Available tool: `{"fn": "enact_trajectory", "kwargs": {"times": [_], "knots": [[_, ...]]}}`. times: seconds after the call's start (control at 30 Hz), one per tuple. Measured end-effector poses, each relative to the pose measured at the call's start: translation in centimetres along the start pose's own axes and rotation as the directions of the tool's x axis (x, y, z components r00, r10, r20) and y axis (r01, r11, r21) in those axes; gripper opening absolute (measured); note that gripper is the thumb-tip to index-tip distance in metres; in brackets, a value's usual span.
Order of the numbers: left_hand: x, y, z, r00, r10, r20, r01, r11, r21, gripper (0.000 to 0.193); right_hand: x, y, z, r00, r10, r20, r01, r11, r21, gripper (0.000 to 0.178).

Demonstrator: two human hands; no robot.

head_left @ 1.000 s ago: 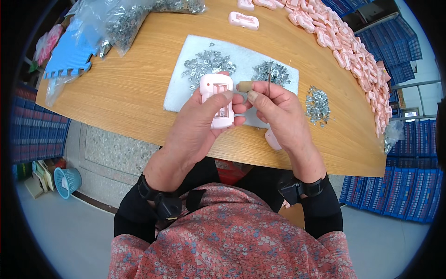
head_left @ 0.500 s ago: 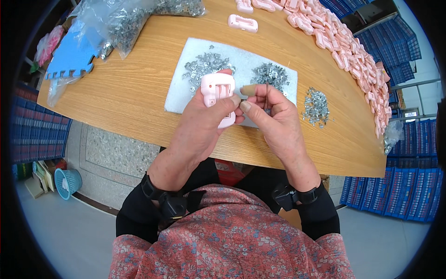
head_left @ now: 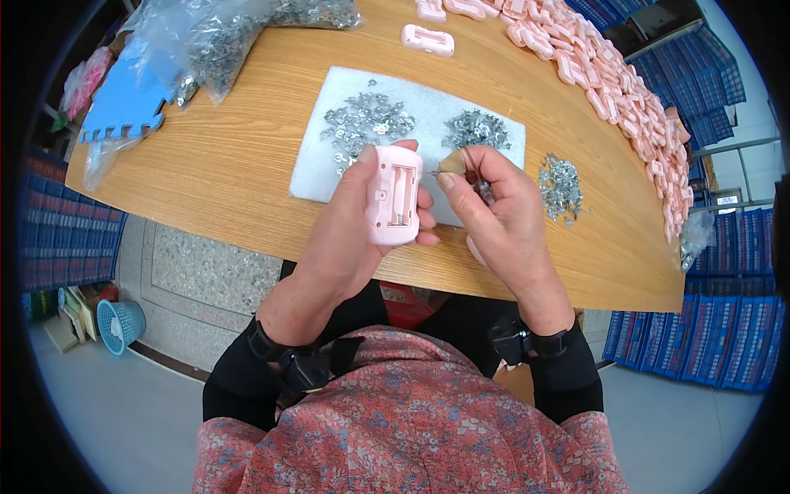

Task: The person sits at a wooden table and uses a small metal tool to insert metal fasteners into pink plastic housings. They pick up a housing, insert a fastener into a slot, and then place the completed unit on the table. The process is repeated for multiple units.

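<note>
My left hand (head_left: 341, 218) is closed round a pale pink plastic battery casing (head_left: 385, 218), its long battery compartment facing up and a small spring at the near end. To the right of it, my right hand (head_left: 502, 210) pinches a thin metal tool (head_left: 433, 173) between thumb and forefinger. The tool's tip points at the casing's right edge; whether they touch I cannot tell. A tan finger cover (head_left: 452, 162) sits on the right forefinger. Beneath both hands lies a white foam sheet (head_left: 325, 99), bearing a loose heap of flat metal contacts (head_left: 370, 119) and a darker metal heap (head_left: 477, 129).
Small metal pieces (head_left: 560, 188) lie on the wooden table (head_left: 230, 165) right of the foam. Many pink casings (head_left: 609, 99) are piled along the far right edge, with one casing (head_left: 428, 40) apart. Clear bags of metal parts (head_left: 222, 49) and a blue foam mat (head_left: 127, 99) occupy the far left.
My left hand has turned the casing and brought it slightly nearer, showing its compartment more fully. My right hand has drawn a little away to the right, its fingers no longer meeting the left thumb.
</note>
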State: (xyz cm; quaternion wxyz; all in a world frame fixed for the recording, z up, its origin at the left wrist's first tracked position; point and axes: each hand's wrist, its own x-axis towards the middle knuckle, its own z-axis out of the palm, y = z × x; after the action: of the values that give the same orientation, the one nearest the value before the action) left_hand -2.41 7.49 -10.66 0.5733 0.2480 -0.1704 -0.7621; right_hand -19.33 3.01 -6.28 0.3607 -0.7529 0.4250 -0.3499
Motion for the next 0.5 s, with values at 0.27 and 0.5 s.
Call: {"fn": "enact_trajectory", "kwargs": {"times": [0.27,0.5], "knots": [[-0.07,-0.54,0.14,0.997,-0.082,0.002,0.082,0.997,0.007,0.055,0.39,0.18,0.35,0.992,-0.122,0.04,0.127,0.976,-0.177,0.011],[-0.12,-0.64,0.86,0.995,-0.1,-0.014,0.101,0.992,0.07,0.051,0.03,-0.75,0.69,0.972,-0.227,0.053,0.227,0.866,-0.446,0.014]]}}
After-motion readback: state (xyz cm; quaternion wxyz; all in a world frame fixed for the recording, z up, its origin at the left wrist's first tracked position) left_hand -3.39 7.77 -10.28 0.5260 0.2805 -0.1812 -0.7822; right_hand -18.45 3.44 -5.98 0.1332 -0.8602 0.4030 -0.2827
